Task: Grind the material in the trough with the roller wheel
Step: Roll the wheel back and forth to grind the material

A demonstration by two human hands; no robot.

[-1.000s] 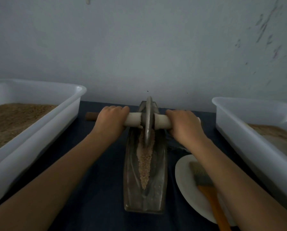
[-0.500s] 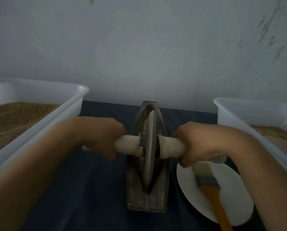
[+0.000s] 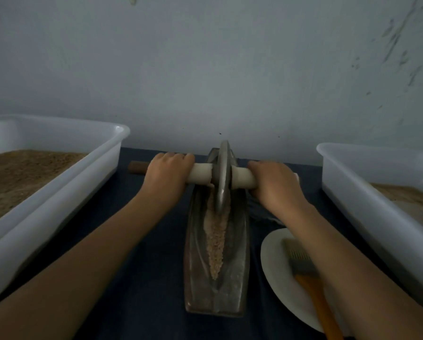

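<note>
**Wheel at far end of trough: return stroke to be kept centred**

The roller wheel (image 3: 223, 176) is stood upright at the far end of the trough (image 3: 216, 253), w/ its rim down in the groove. The axle handle (image 3: 242, 180) is gripped on both sides: left hand (image 3: 167, 174) curled round the left stub, right hand (image 3: 275, 186) wrapped round the right stub. The material (image 3: 216, 238) is laid as a pale strip along the groove, near of the wheel, approx. mid-trough. For a good stroke, even downward pressure is prob. needed from both sides, so the wheel isn't tilted. The axle should be kept level and square to the trough, and grains climbing the walls should be rolled back in.
</note>
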